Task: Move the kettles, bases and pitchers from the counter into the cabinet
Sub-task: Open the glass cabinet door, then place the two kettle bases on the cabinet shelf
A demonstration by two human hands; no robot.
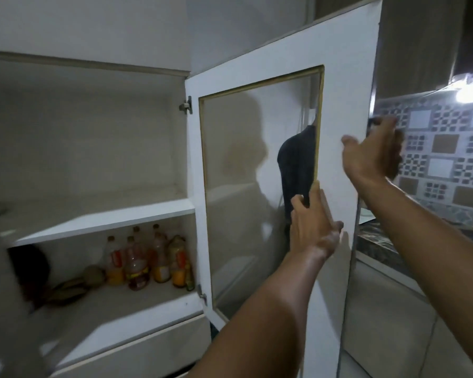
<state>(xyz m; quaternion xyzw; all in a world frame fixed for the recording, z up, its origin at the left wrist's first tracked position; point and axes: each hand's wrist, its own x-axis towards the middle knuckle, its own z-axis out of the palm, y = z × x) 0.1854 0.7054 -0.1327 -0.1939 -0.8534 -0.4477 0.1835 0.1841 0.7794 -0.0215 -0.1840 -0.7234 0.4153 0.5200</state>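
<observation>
Forearms fill the near view, both reaching up to the cabinet door [336, 85], which stands swung wide open. The cabinet [93, 148] is the largest thing here: its upper shelf [107, 216], left of the door, is bare, and the lower shelf beside the door's bottom hinge holds bottles [148, 263] and some dark, blurred things I cannot name. The right hand [372, 154] has its grip closed over the door's outer edge, thumb on the near face, fingers wrapped behind. The left hand [311, 227] lies flat and open against the door frame below it, holding nothing.

My judgement is that the door is being set open before any loading. It is best to push it fully back so it cannot swing into the path, then use the bare shelf.

No kettle, base or pitcher shows; the surface [377, 241] appears only as a dark strip right of the door, its load cut off. A dark shape seen in the glass is unclear.
</observation>
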